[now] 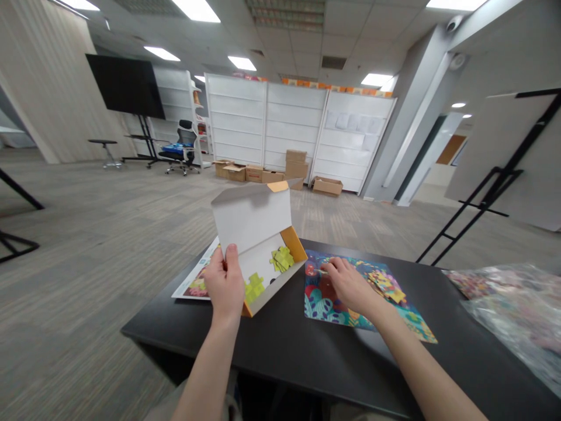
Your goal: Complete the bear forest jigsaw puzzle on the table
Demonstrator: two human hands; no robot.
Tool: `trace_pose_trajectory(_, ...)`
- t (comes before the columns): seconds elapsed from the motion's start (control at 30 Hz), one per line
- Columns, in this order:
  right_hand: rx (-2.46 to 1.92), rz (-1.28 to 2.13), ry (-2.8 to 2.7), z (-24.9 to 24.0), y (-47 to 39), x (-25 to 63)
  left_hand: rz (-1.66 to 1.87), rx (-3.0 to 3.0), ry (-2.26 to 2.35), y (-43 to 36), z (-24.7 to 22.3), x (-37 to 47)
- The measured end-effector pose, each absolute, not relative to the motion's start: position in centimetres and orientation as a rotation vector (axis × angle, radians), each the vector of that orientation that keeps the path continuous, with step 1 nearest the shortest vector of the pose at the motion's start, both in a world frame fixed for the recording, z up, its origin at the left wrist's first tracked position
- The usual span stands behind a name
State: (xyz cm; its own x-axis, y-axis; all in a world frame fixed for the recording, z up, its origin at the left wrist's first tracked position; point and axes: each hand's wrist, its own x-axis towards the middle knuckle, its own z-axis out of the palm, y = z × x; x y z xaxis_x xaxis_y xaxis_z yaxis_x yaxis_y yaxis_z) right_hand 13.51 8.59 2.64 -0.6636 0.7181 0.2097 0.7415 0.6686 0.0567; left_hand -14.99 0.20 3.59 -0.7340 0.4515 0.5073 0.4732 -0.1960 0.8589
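Meanwhile left hand (224,285) pinches open box (258,245) (tilted); right hand (348,285) fingers curl on puzzle (333,307).

The table (280,356) is in front of the person. On its left side the left hand (225,283) holds the box (256,245) tipped up w/ its lid open. Pieces (283,258) lie in the box. A sheet (193,280) lies under the box, at the left edge. Right of the box the puzzle (346,304) lies flat. The right hand (348,283) rests on it. More loose bits (385,283) sit on the puzzle, just right of that hand. Bags (508,316) lie at the far right. Behind the table, far back, shelves (298,128) stand at the wall w/ cartons (280,169) on the floor in front. A chair (182,149) and a screen (125,88) are back left. A stand (491,193) is on the right.
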Motion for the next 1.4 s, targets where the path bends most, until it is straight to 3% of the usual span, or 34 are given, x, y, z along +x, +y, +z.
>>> trace_pose_trajectory(0.53, -1.136, 0.451, -2.725, 4.6, 7.2, 14.5, -2.23, -1.12, -1.938, 0.5, 3.6, -13.4)
trace_pose_trajectory(0.93, -0.748, 0.258, -2.661, 6.9, 8.4, 9.4, -2.204, -1.211, -1.91, 0.1, 4.6, -11.8)
trace_pose_trajectory(1.4, -0.893, 0.026, -2.906, 7.2, 12.3, 5.6, -2.299, -1.255, -1.945, 0.2, 4.5, -11.9)
